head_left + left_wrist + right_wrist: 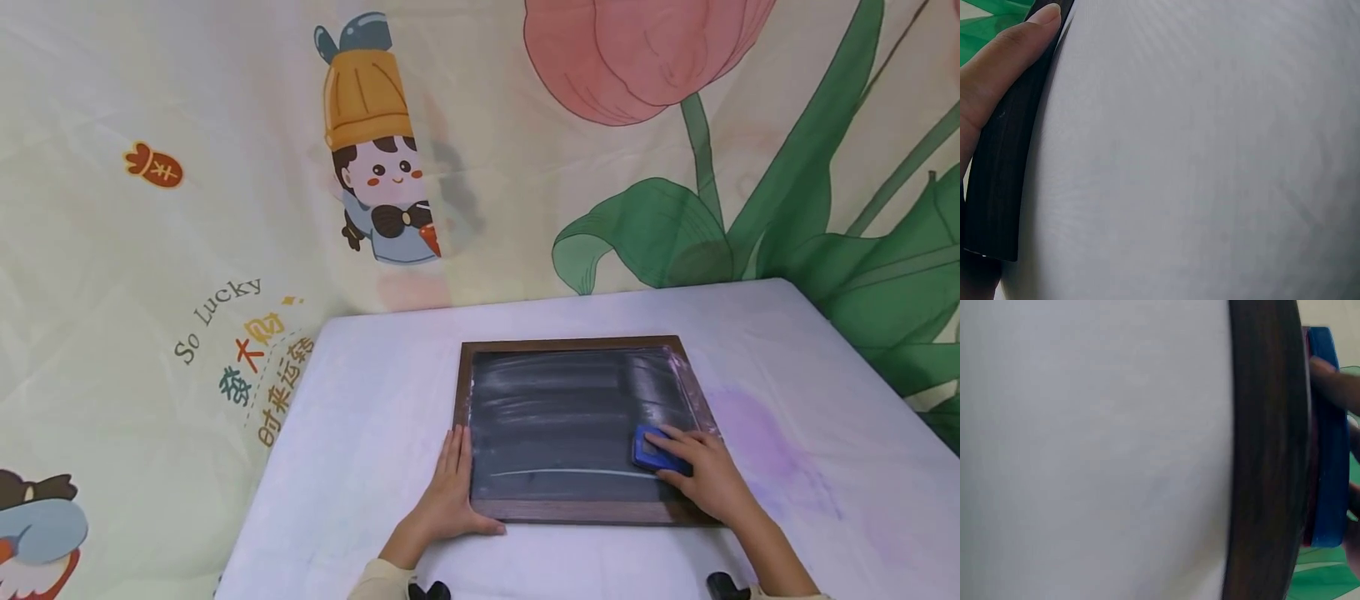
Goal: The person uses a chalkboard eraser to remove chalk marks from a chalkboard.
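A small chalkboard (555, 425) with a dark wooden frame lies on the white cloth. Pale smears cover its upper part, and a thin white chalk line (570, 472) runs across the lower part. Pressed on the right side of the board is a blue chalkboard eraser (651, 450), gripped by my right hand (708, 471) between thumb and fingers. In the right wrist view the eraser (1332, 456) shows a reddish underside against the board. My left hand (448, 492) rests at the lower left corner, fingers straight along the left frame and thumb on the bottom frame (1007, 162).
The white-covered table (360, 417) extends around the board, with a purple stain (757, 433) on the cloth to the right. Behind and to the left hangs a printed curtain (480, 167) with a tulip and cartoon figures.
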Action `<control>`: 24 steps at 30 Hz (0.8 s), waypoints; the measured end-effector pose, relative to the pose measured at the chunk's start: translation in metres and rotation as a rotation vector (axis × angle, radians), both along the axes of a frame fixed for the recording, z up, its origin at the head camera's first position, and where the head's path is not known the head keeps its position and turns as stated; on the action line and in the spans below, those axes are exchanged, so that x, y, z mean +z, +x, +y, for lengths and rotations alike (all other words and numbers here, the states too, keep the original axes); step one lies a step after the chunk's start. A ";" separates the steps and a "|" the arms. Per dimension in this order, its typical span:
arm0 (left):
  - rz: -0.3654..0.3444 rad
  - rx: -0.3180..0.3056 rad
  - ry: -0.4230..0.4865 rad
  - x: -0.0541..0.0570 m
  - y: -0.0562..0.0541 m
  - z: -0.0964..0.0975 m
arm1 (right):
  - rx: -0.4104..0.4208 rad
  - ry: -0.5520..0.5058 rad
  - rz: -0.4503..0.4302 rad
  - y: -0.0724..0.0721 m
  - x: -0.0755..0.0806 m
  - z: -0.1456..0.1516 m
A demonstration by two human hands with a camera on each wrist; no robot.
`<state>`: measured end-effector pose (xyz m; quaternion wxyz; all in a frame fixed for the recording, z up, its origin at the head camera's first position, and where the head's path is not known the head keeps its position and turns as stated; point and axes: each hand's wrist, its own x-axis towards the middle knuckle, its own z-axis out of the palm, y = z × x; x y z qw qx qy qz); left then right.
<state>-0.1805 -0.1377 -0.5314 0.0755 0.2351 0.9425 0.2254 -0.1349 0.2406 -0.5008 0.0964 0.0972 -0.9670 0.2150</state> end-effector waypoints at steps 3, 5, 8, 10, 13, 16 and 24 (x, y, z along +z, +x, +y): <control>0.004 0.007 -0.010 0.000 -0.001 -0.001 | 0.025 -0.026 0.055 0.008 -0.005 -0.001; 0.012 0.012 -0.008 0.000 -0.002 -0.002 | 0.042 -0.033 0.097 0.013 -0.009 -0.001; 0.011 0.012 -0.005 -0.001 -0.002 -0.002 | 0.058 -0.036 0.136 0.017 -0.012 -0.002; 0.006 0.005 -0.003 -0.002 -0.002 -0.002 | 0.054 -0.043 0.121 0.018 -0.012 -0.002; 0.007 -0.002 0.001 -0.002 -0.001 0.000 | 0.047 -0.045 0.055 0.014 -0.008 -0.005; 0.019 0.007 0.002 -0.002 -0.001 0.000 | 0.070 -0.051 0.037 0.007 -0.006 -0.020; 0.022 -0.001 0.017 -0.004 0.000 0.000 | 0.172 -0.067 0.031 -0.016 -0.008 -0.114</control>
